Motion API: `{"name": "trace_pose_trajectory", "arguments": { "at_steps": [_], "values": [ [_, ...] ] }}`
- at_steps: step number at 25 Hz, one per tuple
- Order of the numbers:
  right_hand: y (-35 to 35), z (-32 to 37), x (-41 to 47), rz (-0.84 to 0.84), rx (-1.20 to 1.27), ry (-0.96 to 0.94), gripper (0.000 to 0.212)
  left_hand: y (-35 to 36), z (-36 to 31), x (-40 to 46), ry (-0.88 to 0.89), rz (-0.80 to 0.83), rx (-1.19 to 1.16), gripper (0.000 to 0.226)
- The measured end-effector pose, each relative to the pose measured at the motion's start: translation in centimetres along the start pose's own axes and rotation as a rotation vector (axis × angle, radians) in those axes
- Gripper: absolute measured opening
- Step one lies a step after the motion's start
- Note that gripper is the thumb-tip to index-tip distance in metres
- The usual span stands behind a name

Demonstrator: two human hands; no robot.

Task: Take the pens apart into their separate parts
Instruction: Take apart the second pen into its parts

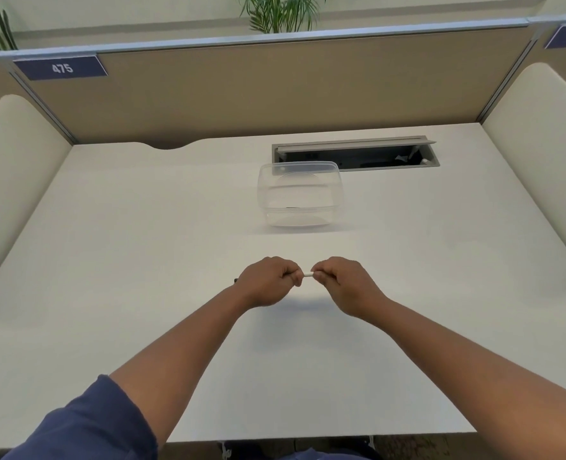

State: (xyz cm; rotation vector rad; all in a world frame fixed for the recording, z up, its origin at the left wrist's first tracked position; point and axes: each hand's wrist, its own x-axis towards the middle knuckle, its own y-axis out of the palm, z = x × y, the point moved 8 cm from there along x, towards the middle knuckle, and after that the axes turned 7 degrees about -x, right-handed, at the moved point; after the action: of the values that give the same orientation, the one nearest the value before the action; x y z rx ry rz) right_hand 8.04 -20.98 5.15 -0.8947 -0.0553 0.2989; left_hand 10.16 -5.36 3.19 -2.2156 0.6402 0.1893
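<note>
Both hands, the left hand (268,280) and right hand (341,282), each keep a pinching grip on opposite ends of a white pen (307,275) held level above the counter (142,260), likely for pulling it apart near the clear tub (299,197).

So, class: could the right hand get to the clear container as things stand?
Probably not yet: the right hand is shut on the pen with the left hand. The bare desk to the clear container leaves the way free.
</note>
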Motion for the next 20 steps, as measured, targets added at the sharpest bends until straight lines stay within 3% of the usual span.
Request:
{"name": "trace_pose_trajectory", "arguments": {
  "at_steps": [4,6,8,11,13,15,18,20],
  "values": [
    [-0.6,1.7,-1.2,-0.168,-0.434,-0.382,0.009,0.6,0.1,-0.3,-0.038,0.233,-0.373,0.032],
    [-0.7,2.1,-1.4,-0.197,-0.506,-0.406,0.010,0.7,0.0,-0.3,-0.052,0.277,-0.400,0.032],
    [0.1,1.5,-0.8,-0.065,-0.375,-0.222,0.016,0.4,-0.1,0.1,-0.038,0.215,-0.249,0.030],
    [2.2,-2.4,-0.7,0.263,0.323,0.398,0.027,-0.2,-1.5,0.0,0.109,-0.017,0.212,0.026],
    [3.3,-3.1,-1.8,0.430,0.638,0.631,0.029,0.2,-2.6,-0.6,0.241,-0.103,0.332,0.025],
    [2.8,-3.1,-1.1,0.439,0.482,0.490,0.030,0.5,-1.9,-0.4,0.169,-0.039,0.283,0.024],
    [0.9,-1.1,-0.1,0.120,-0.078,0.010,0.021,0.8,0.1,0.2,-0.025,0.135,-0.064,0.028],
    [0.3,0.3,-0.7,-0.067,-0.258,-0.236,0.012,0.9,0.2,0.1,-0.062,0.225,-0.300,0.031]
  ]
}}
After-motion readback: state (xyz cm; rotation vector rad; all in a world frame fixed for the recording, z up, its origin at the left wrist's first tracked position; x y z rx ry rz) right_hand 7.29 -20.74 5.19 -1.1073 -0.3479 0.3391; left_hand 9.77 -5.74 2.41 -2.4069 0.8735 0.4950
